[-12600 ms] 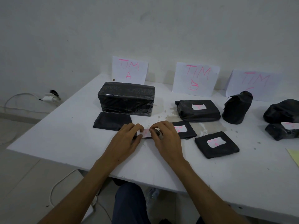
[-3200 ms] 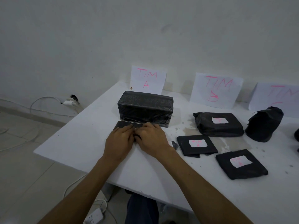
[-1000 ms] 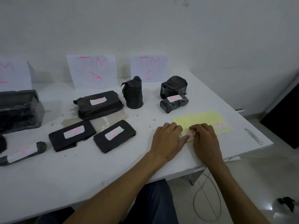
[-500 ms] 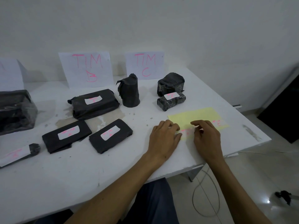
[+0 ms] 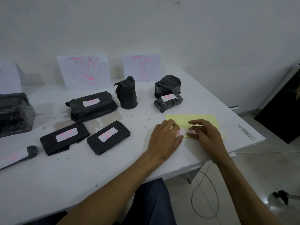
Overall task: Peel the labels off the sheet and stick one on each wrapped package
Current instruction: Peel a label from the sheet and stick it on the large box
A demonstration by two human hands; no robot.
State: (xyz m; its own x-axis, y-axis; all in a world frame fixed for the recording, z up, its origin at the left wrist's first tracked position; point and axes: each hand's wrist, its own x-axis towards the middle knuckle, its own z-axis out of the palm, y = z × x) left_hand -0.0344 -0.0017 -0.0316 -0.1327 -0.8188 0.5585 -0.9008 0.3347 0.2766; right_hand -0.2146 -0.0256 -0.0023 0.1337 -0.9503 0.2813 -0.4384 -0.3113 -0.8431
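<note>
Currently at the peel step: white label (image 5: pixel 181 132) with pink scrawl, sitting at near-left corner of yellow sheet (image 5: pixel 199 119), near the table's (image 5: pixel 81 172) right front corner. Left hand (image 5: pixel 164 137) flat on the sheet corner, fingers relaxed, pinning not gripping. Right hand (image 5: pixel 206 133) loosely curled above the label, fingertips picking at its edge; cannot tell if an edge is actually lifted or pinched.

Advice for the step: keep sheet pinned, raise one corner with a nail, peel low and slow, avoid touching adhesive or letting label fold on itself.

Targets: black film-wrapped packages, glossy, wrinkled. Unlabelled as far as visible: upright cylinder (image 5: pixel 126 95), rounded lump (image 5: pixel 168 84) at back, large block (image 5: pixel 14 114) at left edge. Curved and creased wrap likely needs pressing from centre outward. Already labelled: small block (image 5: pixel 168 103), long block (image 5: pixel 92 105), two flat packs (image 5: pixel 65 138) (image 5: pixel 108 137), thin rod (image 5: pixel 17 156).

Paper signs "TIM B" (image 5: pixel 83 72) and "TIM C" (image 5: pixel 142 67) propped against wall. Tabletop matte white, scuffed.
</note>
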